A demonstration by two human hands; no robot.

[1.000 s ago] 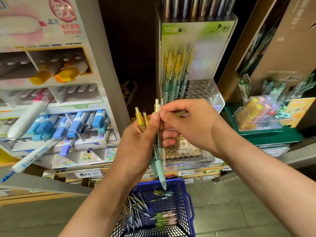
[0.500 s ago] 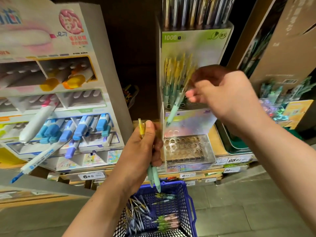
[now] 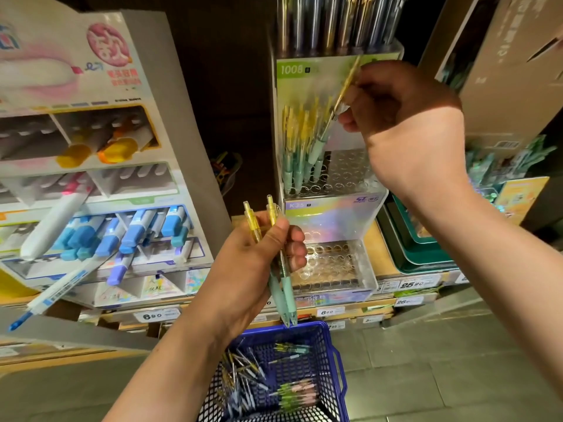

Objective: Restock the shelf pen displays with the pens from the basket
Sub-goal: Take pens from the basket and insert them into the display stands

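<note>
While in right hand (image 3: 405, 126), pen (image 3: 347, 83) aslant.

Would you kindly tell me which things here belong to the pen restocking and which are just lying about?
Part of the job: right hand pinching a yellow-mint pen at the upper clear rack; left hand gripping two more pens; blue basket of loose pens.
Lying about: marker display, green trays, cardboard box.

1 head camera, facing forward-down, near pen display (image 3: 350, 178).
</note>
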